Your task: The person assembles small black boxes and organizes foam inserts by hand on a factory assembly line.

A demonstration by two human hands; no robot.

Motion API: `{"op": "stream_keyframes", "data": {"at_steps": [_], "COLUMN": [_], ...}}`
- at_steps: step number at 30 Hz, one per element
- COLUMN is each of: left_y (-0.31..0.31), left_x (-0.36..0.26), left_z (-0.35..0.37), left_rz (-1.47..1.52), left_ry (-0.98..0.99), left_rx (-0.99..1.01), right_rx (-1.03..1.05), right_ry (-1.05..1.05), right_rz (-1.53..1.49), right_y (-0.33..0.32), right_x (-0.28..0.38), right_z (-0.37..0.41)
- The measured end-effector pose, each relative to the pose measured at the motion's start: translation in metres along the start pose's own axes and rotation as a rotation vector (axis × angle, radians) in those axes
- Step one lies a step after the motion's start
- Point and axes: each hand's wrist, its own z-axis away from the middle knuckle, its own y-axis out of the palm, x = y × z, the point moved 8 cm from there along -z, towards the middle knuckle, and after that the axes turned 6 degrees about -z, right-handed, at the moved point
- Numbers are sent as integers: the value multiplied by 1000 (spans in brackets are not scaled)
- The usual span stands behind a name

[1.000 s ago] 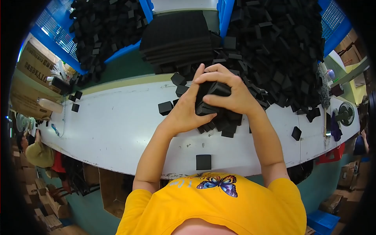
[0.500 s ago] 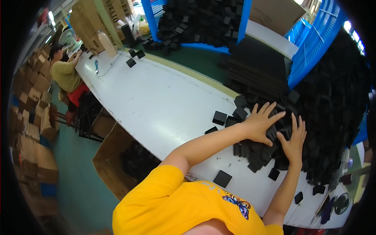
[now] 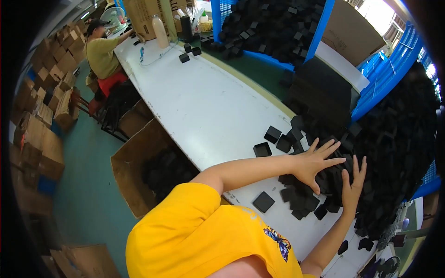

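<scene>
Small, matte black blocks [image 3: 299, 201] spread from a loose heap [image 3: 394, 148] onto our white worktop [image 3: 194, 120], where we see several turned at odd angles by the heap's left edge and one block [image 3: 263, 202] lying apart, nearer us.

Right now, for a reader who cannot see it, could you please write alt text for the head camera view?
A person's open left hand and open right hand are at a heap of black blocks on a white table. An open cardboard box holding dark pieces is beside the table, and another person is at the table's far end.
</scene>
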Motion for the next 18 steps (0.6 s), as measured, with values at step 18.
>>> {"op": "stream_keyframes", "data": {"at_steps": [18], "left_y": [-107], "left_x": [-39], "left_z": [504], "left_rz": [-577], "left_ry": [-1247], "left_rx": [-833], "right_rx": [724], "right_ry": [-979], "right_rz": [-190], "right_y": [161], "right_x": [220], "right_z": [127]}}
